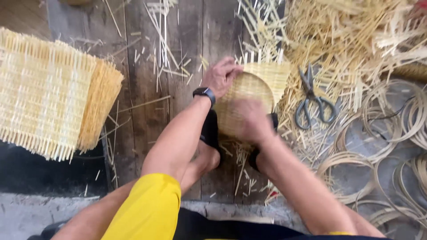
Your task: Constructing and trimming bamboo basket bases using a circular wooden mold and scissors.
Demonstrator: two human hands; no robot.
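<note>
A small round woven bamboo basket rests on the wooden floor between my feet, its loose strip ends sticking up at the far side. My left hand, with a dark watch on the wrist, grips the basket's far left rim. My right hand is blurred and presses on the basket's near side, covering part of it. My feet in black sandals hold the basket from below.
A stack of flat woven bamboo mats lies at the left. Grey scissors lie right of the basket. Several bamboo hoops and a heap of loose strips fill the right side.
</note>
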